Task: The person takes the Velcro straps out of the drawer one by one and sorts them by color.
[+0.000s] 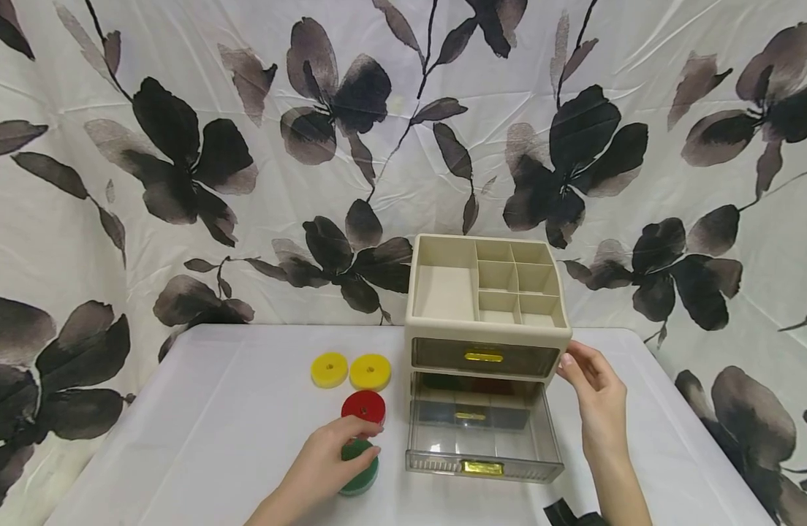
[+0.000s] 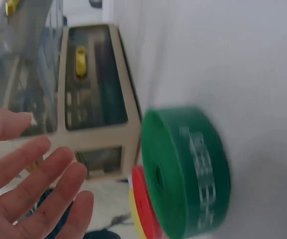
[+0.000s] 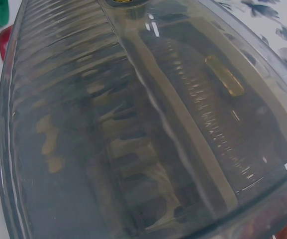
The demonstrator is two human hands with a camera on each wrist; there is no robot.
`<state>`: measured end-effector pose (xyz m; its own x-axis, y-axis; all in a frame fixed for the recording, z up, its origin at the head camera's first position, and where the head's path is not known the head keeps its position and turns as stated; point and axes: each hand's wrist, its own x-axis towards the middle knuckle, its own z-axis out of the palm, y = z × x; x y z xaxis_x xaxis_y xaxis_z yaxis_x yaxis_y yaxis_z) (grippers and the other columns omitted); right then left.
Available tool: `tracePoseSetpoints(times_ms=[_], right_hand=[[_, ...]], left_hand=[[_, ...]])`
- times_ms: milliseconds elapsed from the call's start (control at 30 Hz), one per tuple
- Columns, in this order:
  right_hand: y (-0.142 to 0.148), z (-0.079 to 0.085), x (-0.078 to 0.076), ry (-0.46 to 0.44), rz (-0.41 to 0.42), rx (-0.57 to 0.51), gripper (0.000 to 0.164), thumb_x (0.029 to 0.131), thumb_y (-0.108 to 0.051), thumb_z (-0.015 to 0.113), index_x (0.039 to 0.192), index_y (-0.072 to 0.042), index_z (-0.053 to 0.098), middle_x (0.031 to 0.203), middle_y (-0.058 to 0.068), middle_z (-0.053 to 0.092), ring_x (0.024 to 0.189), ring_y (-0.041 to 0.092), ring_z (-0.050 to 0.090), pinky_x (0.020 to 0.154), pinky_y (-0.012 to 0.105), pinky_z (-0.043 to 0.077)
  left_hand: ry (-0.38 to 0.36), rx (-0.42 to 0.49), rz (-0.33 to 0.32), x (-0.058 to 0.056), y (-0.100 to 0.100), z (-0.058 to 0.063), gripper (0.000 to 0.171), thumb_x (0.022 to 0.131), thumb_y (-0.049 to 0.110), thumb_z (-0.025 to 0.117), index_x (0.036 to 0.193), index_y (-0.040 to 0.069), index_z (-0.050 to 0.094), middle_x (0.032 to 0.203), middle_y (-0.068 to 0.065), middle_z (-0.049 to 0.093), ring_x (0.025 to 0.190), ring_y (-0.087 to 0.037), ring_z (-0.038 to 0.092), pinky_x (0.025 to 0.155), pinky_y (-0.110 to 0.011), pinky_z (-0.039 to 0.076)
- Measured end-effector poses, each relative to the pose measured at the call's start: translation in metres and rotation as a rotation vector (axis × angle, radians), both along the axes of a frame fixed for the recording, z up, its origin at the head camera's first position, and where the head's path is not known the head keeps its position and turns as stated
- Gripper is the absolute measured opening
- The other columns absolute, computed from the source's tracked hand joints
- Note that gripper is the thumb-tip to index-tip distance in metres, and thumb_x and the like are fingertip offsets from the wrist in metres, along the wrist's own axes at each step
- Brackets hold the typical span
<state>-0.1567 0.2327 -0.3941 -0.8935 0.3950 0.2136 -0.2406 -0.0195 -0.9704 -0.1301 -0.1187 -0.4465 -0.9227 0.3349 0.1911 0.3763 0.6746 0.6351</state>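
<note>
Our left grip (image 1: pixel 327 456) is open, fingers and thumb apart above the green roll (image 2: pixel 188 172), which lies flat on the worktop (image 1: pixel 239 409) just left of the pulled-out drawer (image 1: pixel 436 443); the left wrist view shows a gap between them. Our right grip (image 1: pixel 597 391) touches the cabinet (image 1: pixel 489 331) at its side; whether it clasps, we cannot tell. We judge this a reach for the roll; next we should lower and close round its rim.

The left hand (image 2: pixel 36 191) is hovering at lower left; a green roll (image 2: pixel 198 172) is sitting right of centre, a red roll (image 2: pixel 142 196) and yellow roll (image 2: pixel 135 215) showing behind; drawers (image 2: pixel 102 138) are filling upper left.
</note>
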Motion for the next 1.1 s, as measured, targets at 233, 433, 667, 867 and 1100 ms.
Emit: tracePoseSetpoints(times_ms=[233,433,667,867,1100], right_hand=[[0.001,0.0,0.001,0.0,0.004,0.0,0.026,0.094,-0.012,0.06,0.118,-0.002,0.059,0.106,-0.007,0.064,0.097,0.002,0.063,0.082,0.013,0.051],[0.0,0.0,0.001,0.01,0.005,-0.001,0.026,0.094,-0.011,0.06,0.118,-0.002,0.059,0.106,-0.006,0.064,0.098,0.002,0.064,0.082,0.013,0.052],[0.0,0.001,0.001,-0.01,0.003,0.006,0.027,0.094,-0.013,0.06,0.119,-0.002,0.059,0.107,-0.007,0.063,0.098,0.003,0.063,0.082,0.012,0.052],[0.0,0.0,0.002,-0.019,0.007,0.009,0.028,0.094,-0.013,0.06,0.119,-0.002,0.059,0.107,-0.008,0.064,0.098,0.002,0.063,0.083,0.012,0.051],[0.0,0.001,0.002,-0.018,0.009,0.015,0.029,0.094,-0.014,0.06,0.12,-0.002,0.058,0.107,-0.008,0.064,0.099,0.002,0.063,0.084,0.012,0.051]], left_hand=[[-0.026,-0.035,-0.088,0.014,0.011,0.011,0.019,0.087,0.031,0.069,0.103,0.02,0.071,0.099,0.005,0.07,0.08,-0.005,0.06,0.075,-0.024,0.055],[0.047,-0.105,-0.123,0.025,0.015,0.019,0.018,0.087,0.032,0.068,0.101,0.021,0.071,0.095,0.008,0.07,0.078,-0.001,0.058,0.075,-0.024,0.054],[0.064,-0.093,-0.087,0.037,0.022,0.025,0.015,0.086,0.031,0.069,0.094,0.019,0.072,0.084,0.01,0.067,0.075,-0.002,0.056,0.067,-0.02,0.05],[-0.079,-0.031,-0.088,0.045,0.03,0.029,0.018,0.088,0.035,0.066,0.096,0.02,0.072,0.085,0.014,0.069,0.074,0.0,0.058,0.067,-0.02,0.052],[-0.075,0.069,-0.211,0.051,0.044,0.026,0.02,0.09,0.029,0.064,0.099,0.013,0.072,0.087,0.008,0.072,0.076,0.004,0.061,0.069,-0.019,0.053]])
